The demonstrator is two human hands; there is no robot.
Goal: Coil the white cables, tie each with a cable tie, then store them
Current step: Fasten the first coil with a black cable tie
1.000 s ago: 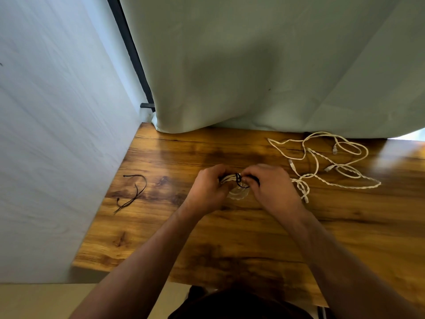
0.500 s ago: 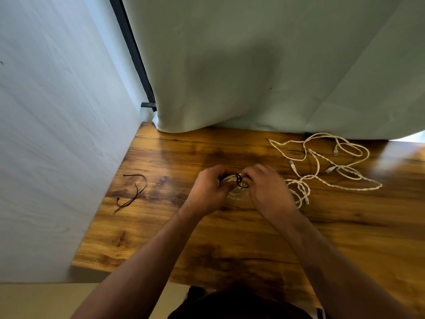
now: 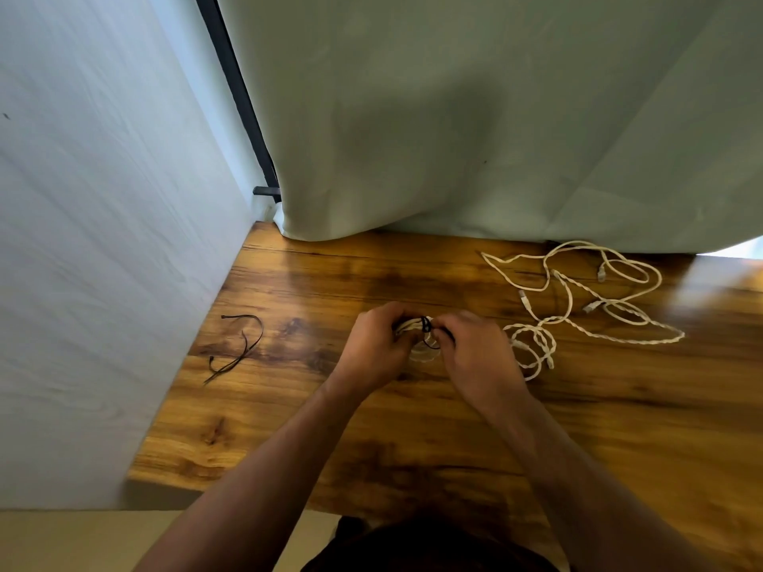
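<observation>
Cable coil (image 3: 419, 344) sits mid-table, pinched in left hand (image 3: 373, 350) so its loops stay bunched while right hand (image 3: 479, 357) fingers grip the black tie (image 3: 425, 324); loose cables (image 3: 578, 299) wait near the far right edge.

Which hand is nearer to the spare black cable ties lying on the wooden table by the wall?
Left. The left hand is right of the spare black cable ties, with bare wooden table between. The right hand is farther right, beyond the coiled white cable.
</observation>
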